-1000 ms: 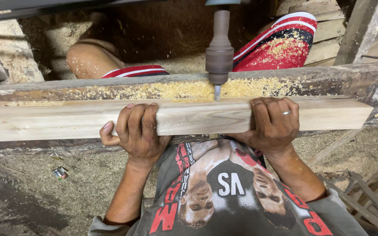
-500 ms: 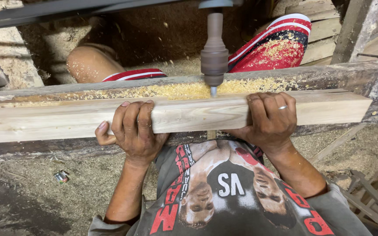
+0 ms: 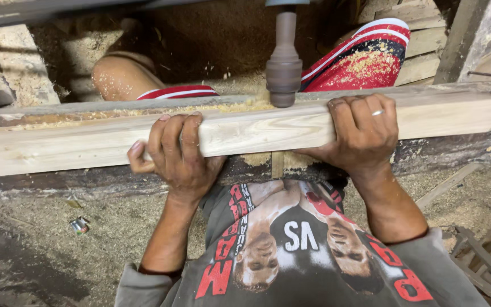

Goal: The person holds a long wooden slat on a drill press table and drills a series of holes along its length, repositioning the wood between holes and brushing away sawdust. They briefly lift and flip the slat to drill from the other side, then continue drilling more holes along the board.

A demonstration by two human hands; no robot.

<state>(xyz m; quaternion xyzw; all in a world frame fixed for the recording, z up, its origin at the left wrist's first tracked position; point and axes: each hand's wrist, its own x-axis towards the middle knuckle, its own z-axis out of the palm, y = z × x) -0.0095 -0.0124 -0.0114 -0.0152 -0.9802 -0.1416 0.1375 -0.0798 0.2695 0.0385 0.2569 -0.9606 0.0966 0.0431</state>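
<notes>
Both the left hand [image 3: 177, 156] and the right hand [image 3: 362, 133] are wrapped tight around the pale wooden plank [image 3: 86, 145], which lies across the dusty machine bed [image 3: 456, 150]. The plank looks stiff, fairly light and splintery, best held either side of the drill chuck [image 3: 283, 68] pressing down just behind it, sawdust [image 3: 234, 107] beyond

My plank [image 3: 257, 133] runs off the left edge. The drill [image 3: 283, 62] tip hides behind it; its top is cut off.

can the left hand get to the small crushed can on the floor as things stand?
Probably not right now. The left hand is wrapped over the wooden beam under the drill chuck. The can lies on the sawdust floor, down left, path unobstructed, but the hand would have to let go.
</notes>
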